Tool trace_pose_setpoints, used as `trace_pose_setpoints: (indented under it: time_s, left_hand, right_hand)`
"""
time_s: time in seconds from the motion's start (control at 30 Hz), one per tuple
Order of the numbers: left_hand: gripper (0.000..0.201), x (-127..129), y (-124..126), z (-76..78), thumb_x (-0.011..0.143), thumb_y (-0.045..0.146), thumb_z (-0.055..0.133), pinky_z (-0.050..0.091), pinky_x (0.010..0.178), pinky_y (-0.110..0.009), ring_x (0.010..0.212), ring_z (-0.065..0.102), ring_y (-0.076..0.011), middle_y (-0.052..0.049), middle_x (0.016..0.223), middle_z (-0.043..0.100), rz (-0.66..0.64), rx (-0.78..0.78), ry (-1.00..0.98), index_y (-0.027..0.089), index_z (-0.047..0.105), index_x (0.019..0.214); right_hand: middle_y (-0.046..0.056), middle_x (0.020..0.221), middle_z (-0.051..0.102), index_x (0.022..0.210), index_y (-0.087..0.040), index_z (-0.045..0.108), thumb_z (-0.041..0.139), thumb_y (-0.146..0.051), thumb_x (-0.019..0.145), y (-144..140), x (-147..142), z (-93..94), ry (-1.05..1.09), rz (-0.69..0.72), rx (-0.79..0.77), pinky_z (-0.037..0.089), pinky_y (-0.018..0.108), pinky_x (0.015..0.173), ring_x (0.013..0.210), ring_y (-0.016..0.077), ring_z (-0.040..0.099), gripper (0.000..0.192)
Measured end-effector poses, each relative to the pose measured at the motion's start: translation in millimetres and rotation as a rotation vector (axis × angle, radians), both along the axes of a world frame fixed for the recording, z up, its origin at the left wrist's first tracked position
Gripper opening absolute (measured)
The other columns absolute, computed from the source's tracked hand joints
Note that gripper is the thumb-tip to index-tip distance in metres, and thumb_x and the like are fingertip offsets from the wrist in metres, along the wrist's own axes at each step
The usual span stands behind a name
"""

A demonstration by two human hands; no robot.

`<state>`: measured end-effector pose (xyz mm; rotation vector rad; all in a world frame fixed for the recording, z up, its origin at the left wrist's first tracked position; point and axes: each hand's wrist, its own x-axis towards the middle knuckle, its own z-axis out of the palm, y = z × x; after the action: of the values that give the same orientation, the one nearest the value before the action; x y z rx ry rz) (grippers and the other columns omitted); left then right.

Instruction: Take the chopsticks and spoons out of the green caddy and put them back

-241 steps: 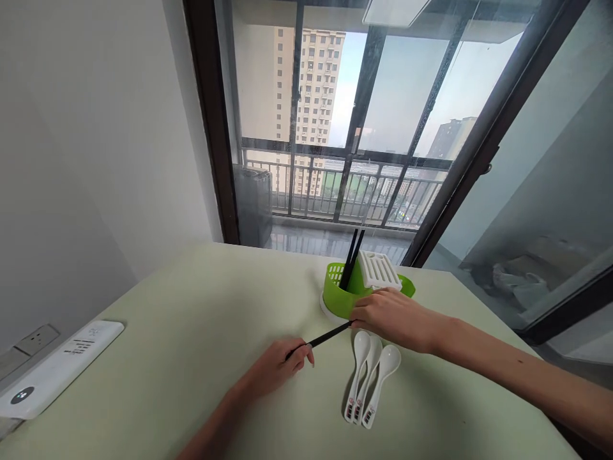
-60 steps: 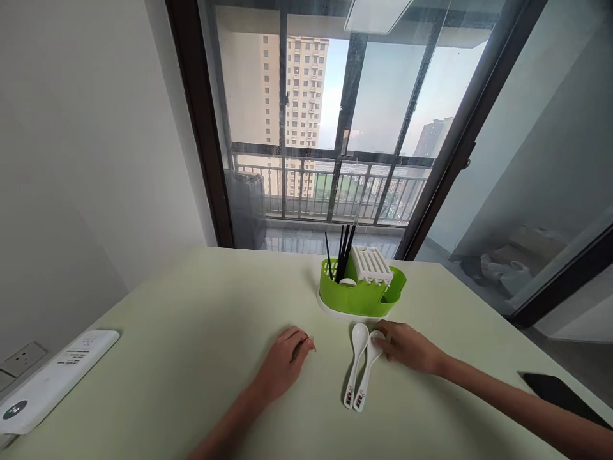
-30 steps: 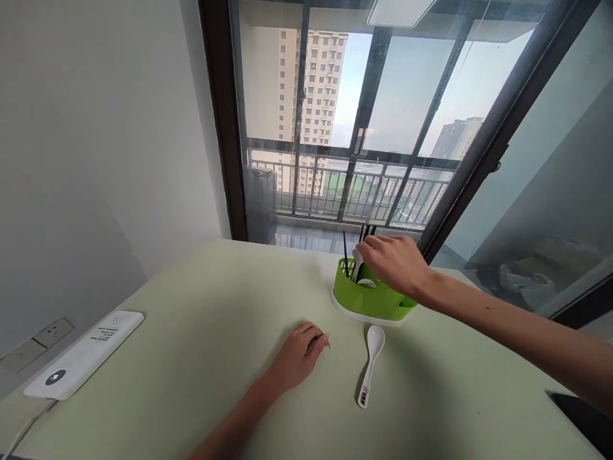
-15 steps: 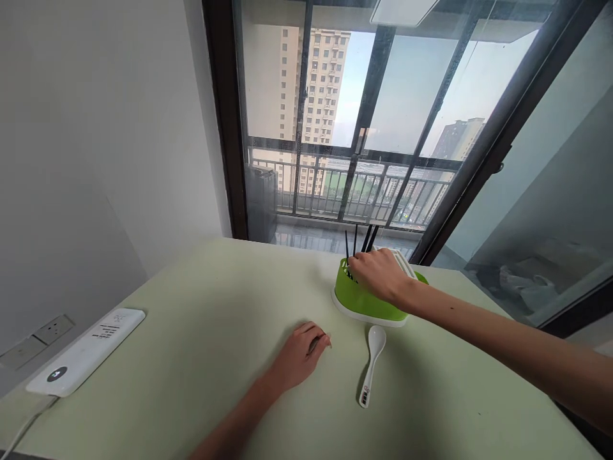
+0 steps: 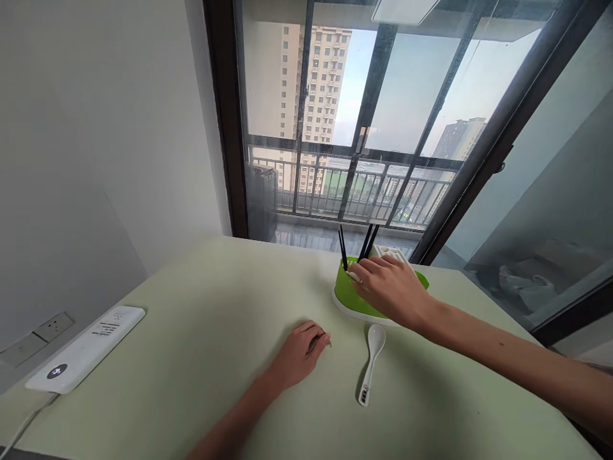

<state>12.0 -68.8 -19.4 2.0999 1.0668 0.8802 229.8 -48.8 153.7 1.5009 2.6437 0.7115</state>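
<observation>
1. Covering the near side of a lime-green plastic utensil holder (image 5: pixel 348 297), the right hand (image 5: pixel 385 285) has its fingers bent downward at the left-hand opening, knuckles up.
2. A small white piece (image 5: pixel 354 276) shows right at the right hand's fingertips; the back of the hand hides the rest, so I cannot tell whether the fingers grip it.
3. Two thin black chopsticks (image 5: pixel 343 253) stand in the holder's left end, tilted to the left, just beside those fingertips.
4. More black sticks (image 5: pixel 372 241) rise behind the right hand, leaning to the right, their lower parts hidden.
5. A white slatted plastic block (image 5: pixel 391 253) sits at the holder's top, partly covered by the hand, and a white oval base (image 5: pixel 353 313) lies underneath.
6. The left hand (image 5: pixel 299 351) rests on the pale green tabletop (image 5: pixel 215 332), fingers loosely curled with a gap to the thumb.
7. Between the left hand and the right forearm, a white spoon (image 5: pixel 371 363) lies flat on the tabletop, bowl toward the holder, its handle end bearing dark and red marks.
8. Far to the left, well apart from both hands, lies a long white plastic device (image 5: pixel 89 347) with a round dark display and a pale cable (image 5: pixel 32 415).
</observation>
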Motion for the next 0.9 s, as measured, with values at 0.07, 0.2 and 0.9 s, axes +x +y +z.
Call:
trace_pose_setpoints:
  time_s: [0.07,0.2,0.9]
  left_hand:
    - [0.035,0.0,0.1,-0.9,0.107,0.036,0.041,0.047,0.084,-0.031,0.094,0.062,-0.0192,-0.004,0.094,0.069,-0.001,0.002,-0.003,0.022,0.068,0.090]
    - [0.034,0.1,0.1,-0.9,0.106,0.036,0.043,0.047,0.084,-0.031,0.094,0.061,-0.0193,-0.004,0.093,0.069,0.005,0.010,0.003,0.022,0.068,0.088]
    - [0.031,0.7,-7.8,9.7,0.105,0.043,0.042,0.046,0.083,-0.031,0.090,0.062,-0.0196,-0.003,0.095,0.070,-0.028,-0.047,0.008,0.024,0.065,0.101]
  right_hand:
    - [0.010,0.101,0.073,0.107,-0.017,0.068,0.039,-0.019,0.105,-16.3,10.0,-6.6,0.054,0.110,-0.006,0.039,0.032,0.073,0.088,0.0219,0.067,0.029]
    - [0.006,0.098,0.070,0.108,-0.021,0.067,0.045,-0.016,0.101,-39.8,39.3,-46.6,0.044,0.347,-0.270,0.039,0.028,0.068,0.074,0.0157,0.064,0.024]
    - [0.004,0.083,0.073,0.085,-0.022,0.063,0.043,-0.024,0.103,-60.8,20.6,-116.9,0.381,0.067,-0.573,0.041,0.030,0.067,0.075,0.0203,0.067,0.027]
